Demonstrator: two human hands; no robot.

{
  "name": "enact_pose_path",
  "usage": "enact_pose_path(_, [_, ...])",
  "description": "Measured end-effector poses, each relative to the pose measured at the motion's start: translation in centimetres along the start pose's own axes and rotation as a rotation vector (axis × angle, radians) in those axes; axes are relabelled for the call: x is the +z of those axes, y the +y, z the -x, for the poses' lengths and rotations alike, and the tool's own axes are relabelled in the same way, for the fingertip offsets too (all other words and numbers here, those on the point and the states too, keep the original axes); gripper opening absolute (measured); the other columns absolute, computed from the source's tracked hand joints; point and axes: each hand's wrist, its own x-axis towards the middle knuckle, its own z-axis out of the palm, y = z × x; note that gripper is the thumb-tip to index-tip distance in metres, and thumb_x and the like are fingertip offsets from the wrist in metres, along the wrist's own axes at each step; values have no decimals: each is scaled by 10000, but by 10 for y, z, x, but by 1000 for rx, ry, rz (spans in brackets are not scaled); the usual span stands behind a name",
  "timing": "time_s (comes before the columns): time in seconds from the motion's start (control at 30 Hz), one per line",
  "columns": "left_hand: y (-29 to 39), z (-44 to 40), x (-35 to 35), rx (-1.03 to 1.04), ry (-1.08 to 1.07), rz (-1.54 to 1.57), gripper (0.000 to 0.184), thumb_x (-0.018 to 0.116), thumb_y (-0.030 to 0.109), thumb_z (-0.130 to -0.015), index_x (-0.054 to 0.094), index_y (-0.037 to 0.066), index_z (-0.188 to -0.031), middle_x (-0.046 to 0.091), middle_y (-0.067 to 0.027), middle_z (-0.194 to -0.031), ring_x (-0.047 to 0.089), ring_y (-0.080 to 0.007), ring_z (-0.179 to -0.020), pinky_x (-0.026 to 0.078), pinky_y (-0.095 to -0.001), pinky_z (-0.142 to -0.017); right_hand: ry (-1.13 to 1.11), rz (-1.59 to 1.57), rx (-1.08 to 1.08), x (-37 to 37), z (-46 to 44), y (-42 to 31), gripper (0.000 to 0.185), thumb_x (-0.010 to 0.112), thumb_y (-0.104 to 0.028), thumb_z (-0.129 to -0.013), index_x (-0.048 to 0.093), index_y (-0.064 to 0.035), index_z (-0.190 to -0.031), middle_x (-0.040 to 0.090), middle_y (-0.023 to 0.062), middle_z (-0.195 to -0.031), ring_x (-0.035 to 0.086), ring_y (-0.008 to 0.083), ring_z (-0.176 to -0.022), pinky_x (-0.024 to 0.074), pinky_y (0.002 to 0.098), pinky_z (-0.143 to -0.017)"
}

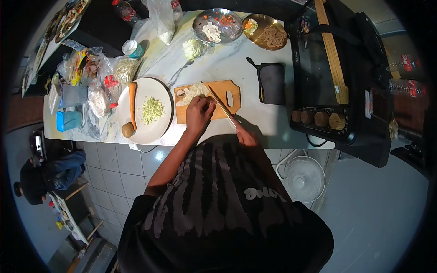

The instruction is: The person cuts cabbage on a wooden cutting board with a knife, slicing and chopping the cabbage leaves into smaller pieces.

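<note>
Food (196, 91), pale and cut up, sits on the wooden board (181, 117). The left hand (199, 113) bends over it, but I can't tell its grip. The right hand (246, 135) is wrapped around the knife (221, 103).

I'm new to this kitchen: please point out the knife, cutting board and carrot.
Knife (220, 101), head view, middle of the blade.
Cutting board (183, 115), head view, bare lower-left part.
Carrot (132, 102), head view, mid-length.

The black shirt (225, 214) bears grey streaks (210, 185), pale lettering (265, 194).
</note>
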Motion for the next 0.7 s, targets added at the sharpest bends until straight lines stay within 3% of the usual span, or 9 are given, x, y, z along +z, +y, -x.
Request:
enact_pose_path(0.07, [-4,0,3,-20,-4,17,170,772,153,-853,710,-1,-890,588,-129,-788,601,-299,-703,484,-396,-651,-25,-32,4,1,1,3,469,442,-126,-1029,476,-197,-1491,631,218,-1253,630,402,-1112,522,440,-932])
enact_pose_path(0.2, [-3,-1,3,-38,-11,32,171,771,148,-850,700,-6,-872,582,-130,-783,600,-301,-704,483,-398,-653,-76,-19,61,5,2,16,461,434,-142,-1032,475,-188,-1489,621,214,-1287,613,406,-1145,515,429,-959])
enact_pose_path(0.5, [1,-2,0,-26,-12,10,151,771,132,-846,702,2,-874,595,-128,-790,606,-290,-698,487,-384,-650,-140,-55,124,0,-2,16,506,438,-142,-1021,433,-225,-1520,664,248,-1090,658,458,-921,525,486,-804])
enact_pose_path(0.7, [5,-2,-2,-64,-27,13,136,760,125,-856,712,0,-882,604,-129,-786,614,-287,-686,490,-377,-642,-50,263,7,7,-2,13,570,494,-89,-1001,412,-279,-1532,635,253,-932,667,426,-807,512,473,-689])
